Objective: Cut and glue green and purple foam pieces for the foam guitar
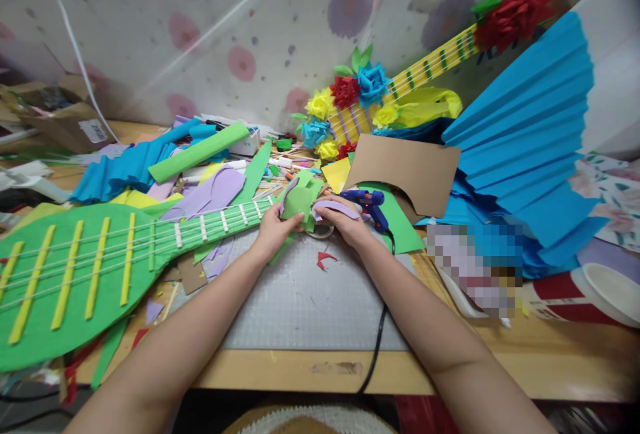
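My left hand [277,226] pinches a small piece of green paper [299,201] above the cutting mat, its thumb lying across the paper's lower edge. Close beside it, my right hand [346,221] grips a curved strip of purple paper [334,207]. Another bit of purple shows at the green paper's upper left edge; whether it is attached I cannot tell. Just behind my right hand lies a blue glue gun [367,202]. Small red paper scraps [326,259] rest on the grey cutting mat [300,301] below my hands.
A green paper-covered guitar shape [65,254] with yellow strips spans the left. Behind stand a yellow guitar neck [433,61] with paper flowers, brown cardboard [400,167] and pleated blue paper [535,134]. A black cord [379,347] crosses the table edge; a paper bucket [585,294] stands right.
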A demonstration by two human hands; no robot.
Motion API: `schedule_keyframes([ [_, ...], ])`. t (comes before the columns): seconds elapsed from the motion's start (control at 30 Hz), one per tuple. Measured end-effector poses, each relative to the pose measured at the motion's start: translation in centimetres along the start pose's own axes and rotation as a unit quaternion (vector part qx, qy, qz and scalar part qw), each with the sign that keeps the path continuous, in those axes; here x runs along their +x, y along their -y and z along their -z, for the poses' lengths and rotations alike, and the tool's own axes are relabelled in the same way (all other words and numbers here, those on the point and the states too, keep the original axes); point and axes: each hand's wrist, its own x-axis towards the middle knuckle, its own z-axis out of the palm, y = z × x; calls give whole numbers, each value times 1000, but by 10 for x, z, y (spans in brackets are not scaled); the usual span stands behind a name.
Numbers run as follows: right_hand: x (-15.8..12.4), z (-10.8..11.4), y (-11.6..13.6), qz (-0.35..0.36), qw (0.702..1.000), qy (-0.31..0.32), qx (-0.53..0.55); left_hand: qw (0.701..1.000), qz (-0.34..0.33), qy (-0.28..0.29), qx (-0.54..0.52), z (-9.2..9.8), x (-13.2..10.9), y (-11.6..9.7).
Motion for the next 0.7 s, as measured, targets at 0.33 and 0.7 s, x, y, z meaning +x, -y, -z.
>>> schedule_keyframes([
  [0.33,-1,-1,-1,-16,1000,20,9,1000,-14,16,8,0,-1,0],
  [0.7,11,1,-17,-36,999,-3,31,1000,-1,22,3,0,-1,1],
])
